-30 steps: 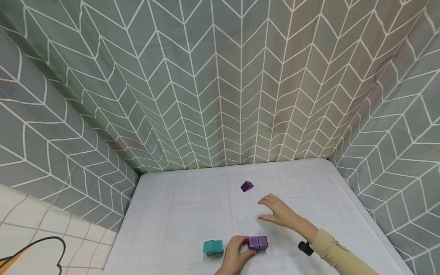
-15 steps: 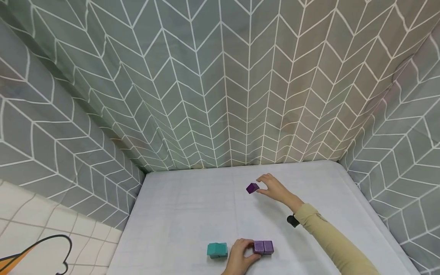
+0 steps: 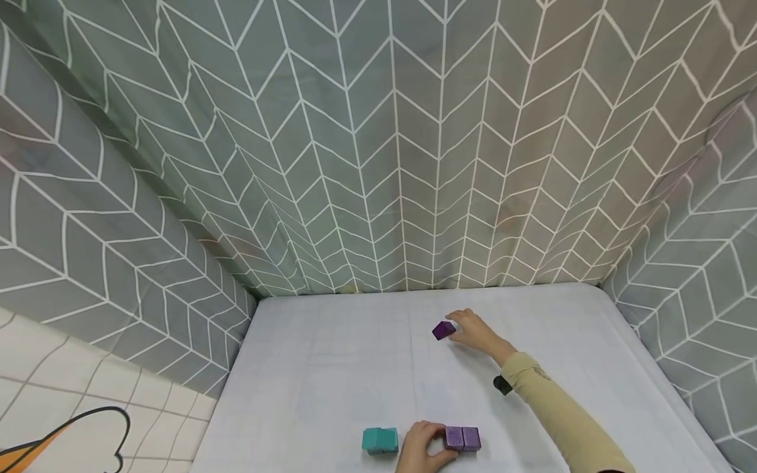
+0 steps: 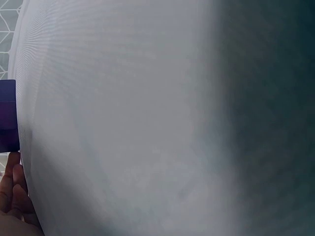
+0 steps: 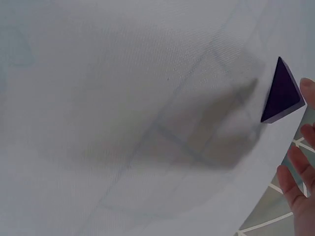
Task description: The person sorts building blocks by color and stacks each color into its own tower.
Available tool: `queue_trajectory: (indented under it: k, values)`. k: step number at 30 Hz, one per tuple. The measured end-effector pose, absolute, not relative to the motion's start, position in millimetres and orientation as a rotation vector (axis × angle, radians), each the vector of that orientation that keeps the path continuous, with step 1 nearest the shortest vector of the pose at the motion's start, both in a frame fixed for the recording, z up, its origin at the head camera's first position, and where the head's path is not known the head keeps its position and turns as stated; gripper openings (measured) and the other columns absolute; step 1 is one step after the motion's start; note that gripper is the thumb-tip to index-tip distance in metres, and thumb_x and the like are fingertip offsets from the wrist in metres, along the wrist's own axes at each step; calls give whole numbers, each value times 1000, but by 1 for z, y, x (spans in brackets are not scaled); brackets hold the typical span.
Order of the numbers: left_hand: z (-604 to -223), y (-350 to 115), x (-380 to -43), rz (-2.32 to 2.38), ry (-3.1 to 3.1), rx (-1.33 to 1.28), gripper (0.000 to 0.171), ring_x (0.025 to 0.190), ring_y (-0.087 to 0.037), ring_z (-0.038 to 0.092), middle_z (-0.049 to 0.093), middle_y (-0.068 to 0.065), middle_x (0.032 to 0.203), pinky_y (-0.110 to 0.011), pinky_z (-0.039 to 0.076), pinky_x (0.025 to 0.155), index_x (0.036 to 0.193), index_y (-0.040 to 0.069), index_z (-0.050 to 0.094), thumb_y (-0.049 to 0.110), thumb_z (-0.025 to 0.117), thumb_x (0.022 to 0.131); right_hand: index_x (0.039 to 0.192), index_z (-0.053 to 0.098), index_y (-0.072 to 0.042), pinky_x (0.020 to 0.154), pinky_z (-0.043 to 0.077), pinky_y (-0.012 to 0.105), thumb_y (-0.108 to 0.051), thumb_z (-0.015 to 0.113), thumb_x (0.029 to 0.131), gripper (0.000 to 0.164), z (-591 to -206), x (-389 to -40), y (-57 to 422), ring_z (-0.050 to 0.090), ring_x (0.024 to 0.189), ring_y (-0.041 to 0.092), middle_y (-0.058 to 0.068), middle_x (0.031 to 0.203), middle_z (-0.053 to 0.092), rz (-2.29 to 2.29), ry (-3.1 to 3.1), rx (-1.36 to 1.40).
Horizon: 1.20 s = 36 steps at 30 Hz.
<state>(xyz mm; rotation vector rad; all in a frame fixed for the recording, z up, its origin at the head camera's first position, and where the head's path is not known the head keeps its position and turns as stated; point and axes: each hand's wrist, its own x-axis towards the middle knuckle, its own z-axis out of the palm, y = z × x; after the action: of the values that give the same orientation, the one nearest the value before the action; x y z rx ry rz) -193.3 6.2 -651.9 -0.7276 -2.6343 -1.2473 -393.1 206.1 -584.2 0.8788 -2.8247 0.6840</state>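
Near the front of the table, two purple blocks [image 3: 462, 439] sit side by side. My left hand [image 3: 421, 448] grips them from the left, fingers at the back and thumb in front. The left wrist view catches a purple block [image 4: 8, 115] at its left edge, fingertips [image 4: 15, 169] just below. Farther back lies a dark purple triangular block [image 3: 443, 330], with my right hand [image 3: 475, 332] reaching around its right side. In the right wrist view one fingertip is right at the corner of the triangular block [image 5: 284, 93], while the other fingers [image 5: 289, 187] are spread apart from it.
A teal block [image 3: 380, 440] stands just left of my left hand. A small black device [image 3: 503, 385] hangs under the right wrist. The white-covered table [image 3: 319, 368] ends at patterned curtains [image 3: 378, 164] behind and on both sides.
My right hand has moved away from me and left to the triangular block, its fingers coming around it. The left hand stays at the two purple blocks. The head view has shifted slightly.
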Motion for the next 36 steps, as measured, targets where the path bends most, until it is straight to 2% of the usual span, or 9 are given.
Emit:
queue_trajectory:
  k: [12,17,36]
  values:
    - [-656,8,-193,-1157,-2562,-815,33,77,-1,50,59,9,84,-12,39,64,96,16,61,38,70,73,108,55,8,78,43,45,-4,70,68,44,-599,-395,206,51,90,32,20,105,59,704,-2861,842]
    - [-656,8,-194,-1124,-2550,-842,34,77,-2,51,59,9,83,-12,39,65,95,15,62,37,71,72,109,56,8,78,43,45,-2,68,68,44,-605,-396,206,51,90,31,19,105,59,700,-2873,815]
    - [-658,5,-197,-1136,-2570,-780,33,75,0,48,58,10,82,-12,39,63,95,16,62,37,72,72,94,62,3,73,44,37,-12,71,72,29,-616,-394,203,51,81,22,10,89,59,665,-2862,781]
